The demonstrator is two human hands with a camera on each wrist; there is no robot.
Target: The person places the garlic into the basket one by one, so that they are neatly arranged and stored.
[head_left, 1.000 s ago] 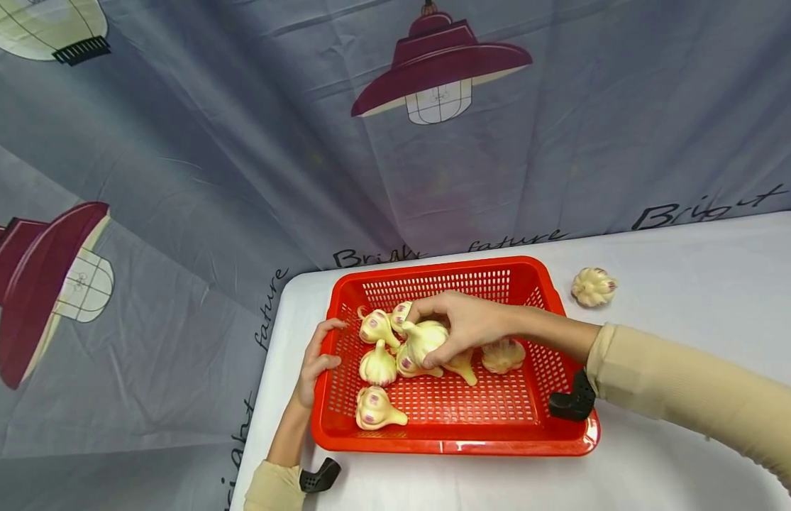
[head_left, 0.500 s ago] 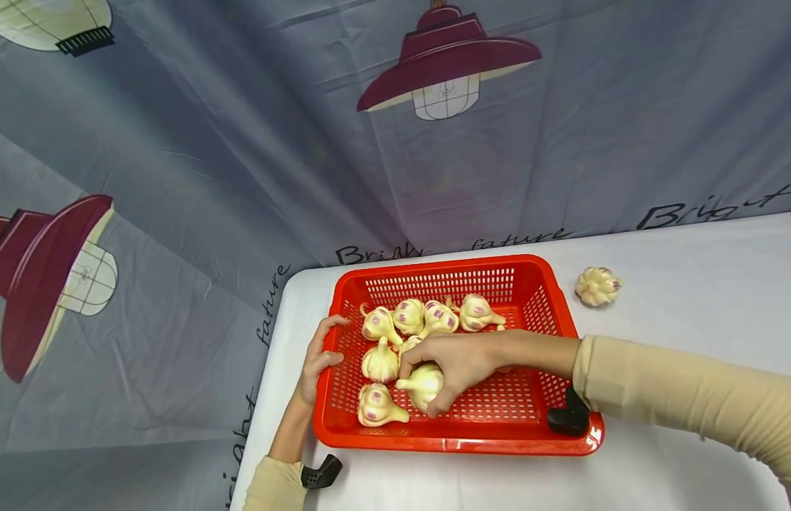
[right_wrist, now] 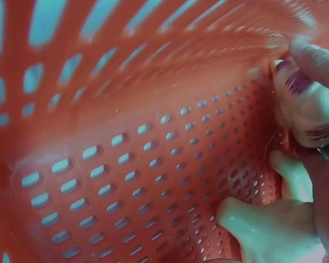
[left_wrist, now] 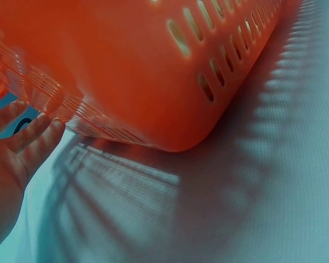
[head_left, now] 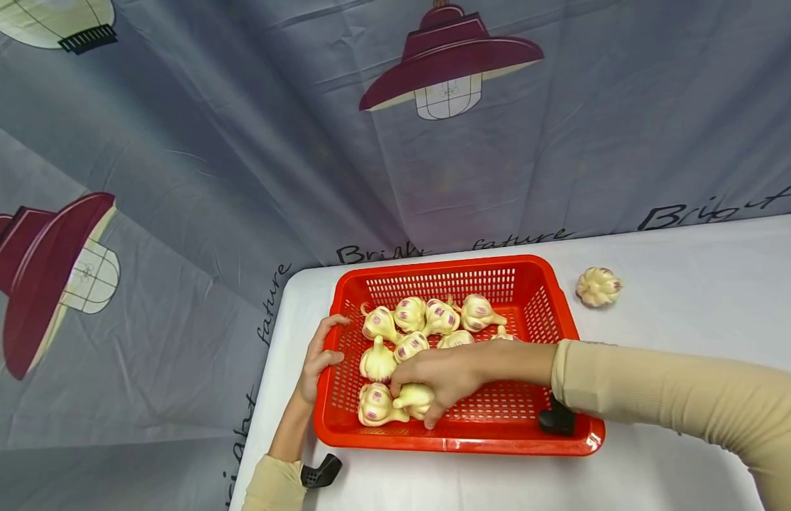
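Observation:
A red plastic basket [head_left: 446, 443] with slotted walls holds several pale garlic bulbs with purple marks. At its left wall, my left hand [head_left: 315, 362] grips the rim; the left wrist view shows fingers [left_wrist: 44, 137] against the outside of the basket. My right hand [head_left: 443, 372] reaches into the basket and holds a garlic bulb [head_left: 416, 399] low near the front wall. That bulb lies beside another garlic bulb [head_left: 377, 406] at the front left, its stem close to it. In the right wrist view the held bulb [right_wrist: 304, 104] shows under a finger, with other stems below.
One garlic bulb [head_left: 599, 287] lies outside the basket on the white tablecloth [head_left: 701, 284], to the right. More bulbs, such as one garlic bulb [head_left: 479, 312], line the back of the basket. A grey printed curtain [head_left: 293, 142] stands behind and left.
My right hand has carried the garlic bulb from over the other bulbs toward the front of the basket and lowered it beside the front-left bulb. The left hand stays at the rim.

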